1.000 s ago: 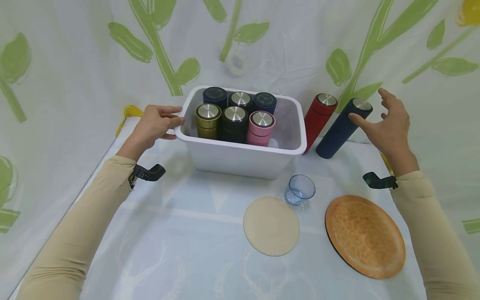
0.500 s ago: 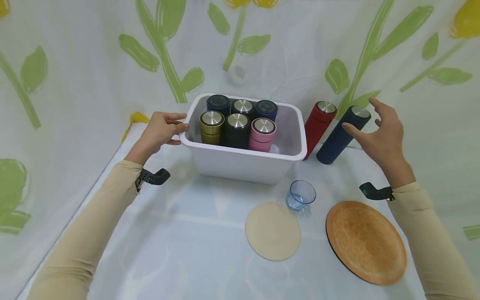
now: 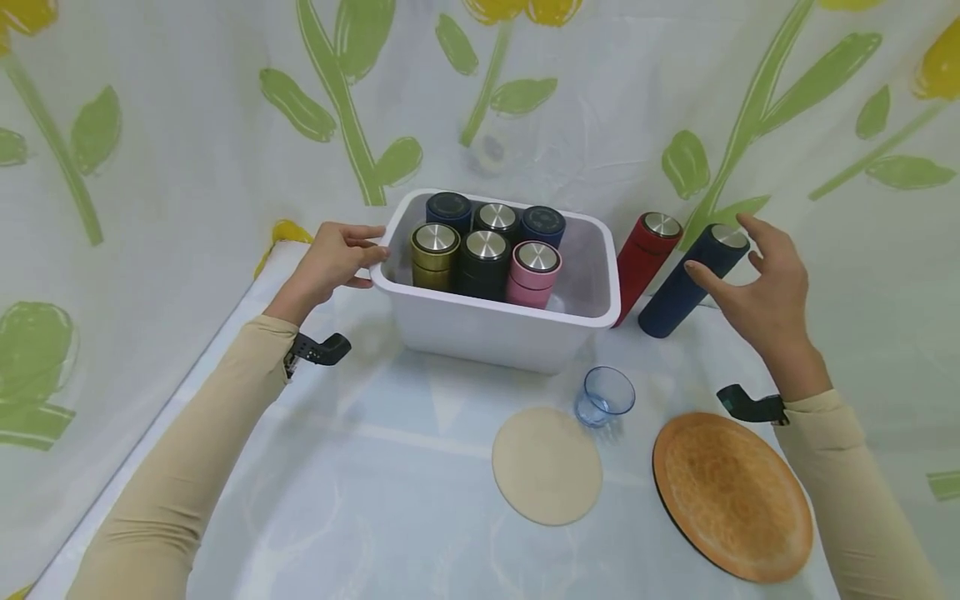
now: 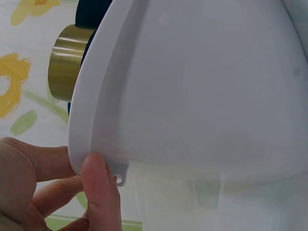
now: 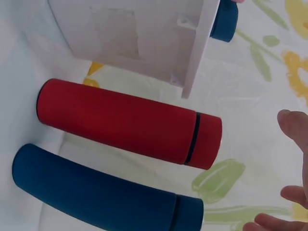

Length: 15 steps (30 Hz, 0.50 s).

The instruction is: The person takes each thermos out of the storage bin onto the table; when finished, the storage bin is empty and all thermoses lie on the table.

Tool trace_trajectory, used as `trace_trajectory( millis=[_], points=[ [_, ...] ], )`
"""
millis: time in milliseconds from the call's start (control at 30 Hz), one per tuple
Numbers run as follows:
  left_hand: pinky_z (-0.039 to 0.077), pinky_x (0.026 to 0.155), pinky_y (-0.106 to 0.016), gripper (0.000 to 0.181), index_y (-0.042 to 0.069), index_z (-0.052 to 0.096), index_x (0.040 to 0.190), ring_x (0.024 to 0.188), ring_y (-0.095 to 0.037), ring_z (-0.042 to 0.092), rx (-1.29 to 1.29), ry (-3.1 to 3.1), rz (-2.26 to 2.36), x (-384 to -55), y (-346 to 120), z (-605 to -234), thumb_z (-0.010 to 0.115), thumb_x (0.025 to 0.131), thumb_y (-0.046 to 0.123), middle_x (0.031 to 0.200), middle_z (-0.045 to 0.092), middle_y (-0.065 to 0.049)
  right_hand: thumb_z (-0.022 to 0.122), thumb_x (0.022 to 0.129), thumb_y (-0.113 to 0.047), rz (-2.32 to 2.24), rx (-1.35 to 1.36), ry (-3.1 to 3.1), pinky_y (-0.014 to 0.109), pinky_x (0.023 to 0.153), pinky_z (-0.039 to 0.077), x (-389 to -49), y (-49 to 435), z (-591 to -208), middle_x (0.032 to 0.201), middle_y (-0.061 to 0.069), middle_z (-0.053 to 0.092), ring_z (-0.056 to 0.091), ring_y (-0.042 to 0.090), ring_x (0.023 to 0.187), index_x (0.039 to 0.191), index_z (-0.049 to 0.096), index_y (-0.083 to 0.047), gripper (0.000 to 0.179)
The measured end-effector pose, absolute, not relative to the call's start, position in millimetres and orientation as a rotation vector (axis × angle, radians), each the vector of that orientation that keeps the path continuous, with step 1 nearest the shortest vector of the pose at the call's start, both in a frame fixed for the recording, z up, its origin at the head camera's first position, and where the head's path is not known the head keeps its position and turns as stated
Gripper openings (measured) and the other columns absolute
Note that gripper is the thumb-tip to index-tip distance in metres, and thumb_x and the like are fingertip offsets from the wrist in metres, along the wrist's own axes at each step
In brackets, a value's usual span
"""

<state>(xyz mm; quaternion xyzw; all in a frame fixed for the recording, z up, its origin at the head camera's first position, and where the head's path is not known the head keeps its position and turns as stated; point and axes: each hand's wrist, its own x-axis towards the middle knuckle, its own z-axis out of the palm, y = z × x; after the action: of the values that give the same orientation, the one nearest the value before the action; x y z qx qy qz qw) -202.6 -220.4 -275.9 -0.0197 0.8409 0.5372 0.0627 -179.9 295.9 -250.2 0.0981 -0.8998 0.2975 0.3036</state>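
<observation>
My left hand (image 3: 330, 265) pinches the left rim of a white plastic bin (image 3: 480, 333), thumb on the outer side. Inside the bin stand several thermos bottles, among them a gold one (image 3: 435, 265), a black one (image 3: 483, 271) and a pink one (image 3: 532, 279); the rim hides their lower parts. My right hand (image 3: 772, 296) is beside the silver-topped cap of a dark blue thermos (image 3: 682, 292), thumb and fingers spread. In the right wrist view its fingers appear apart from the blue thermos (image 5: 106, 187). A red thermos (image 3: 641, 262) stands between that one and the bin.
A clear blue glass (image 3: 605, 396) stands in front of the bin's right end. Near it lies a round cream mat (image 3: 546, 467), and farther right a round brown mat (image 3: 731, 497). Behind everything hangs a flower-patterned white curtain (image 3: 585, 125).
The head view has shifted, so things sit lower in it. My right hand has come slightly closer to the blue thermos's cap. My left hand stays at the bin's rim.
</observation>
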Motion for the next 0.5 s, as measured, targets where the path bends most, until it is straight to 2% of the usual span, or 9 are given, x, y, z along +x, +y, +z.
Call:
trace_trajectory(
  millis=[233,367,500],
  points=[
    [0.06,0.071,-0.029,0.051,0.007,0.048,0.149,0.113,-0.033,0.059,-0.08,2.515,1.639,-203.6,-218.1,-277.7,0.062,0.101,0.017,0.139,0.056,-0.019,0.087,0.077,-0.01,0.821,0.281,-2.384,0.027,0.106,0.043,-174.0,289.9,-252.1,0.143,0.009,0.053,0.049,0.025,0.128,0.146,0.052,-0.009,0.078],
    [0.061,0.072,-0.031,0.051,0.007,0.048,0.149,0.113,-0.033,0.06,-0.085,2.518,1.649,-203.9,-219.4,-279.5,0.062,0.101,0.017,0.139,0.056,-0.019,0.086,0.079,-0.014,0.846,0.308,-2.404,0.032,0.106,0.044,-173.4,281.5,-253.1,0.144,0.008,0.053,0.049,0.022,0.13,0.147,0.051,-0.009,0.076],
    [0.061,0.073,-0.032,0.051,0.008,0.048,0.149,0.111,-0.033,0.06,-0.087,2.523,1.652,-204.2,-221.3,-277.4,0.063,0.1,0.017,0.137,0.057,-0.019,0.085,0.08,-0.014,0.897,0.346,-2.409,0.035,0.105,0.045,-175.1,271.3,-253.1,0.144,0.009,0.053,0.051,0.028,0.13,0.146,0.051,-0.008,0.074]
  ],
)
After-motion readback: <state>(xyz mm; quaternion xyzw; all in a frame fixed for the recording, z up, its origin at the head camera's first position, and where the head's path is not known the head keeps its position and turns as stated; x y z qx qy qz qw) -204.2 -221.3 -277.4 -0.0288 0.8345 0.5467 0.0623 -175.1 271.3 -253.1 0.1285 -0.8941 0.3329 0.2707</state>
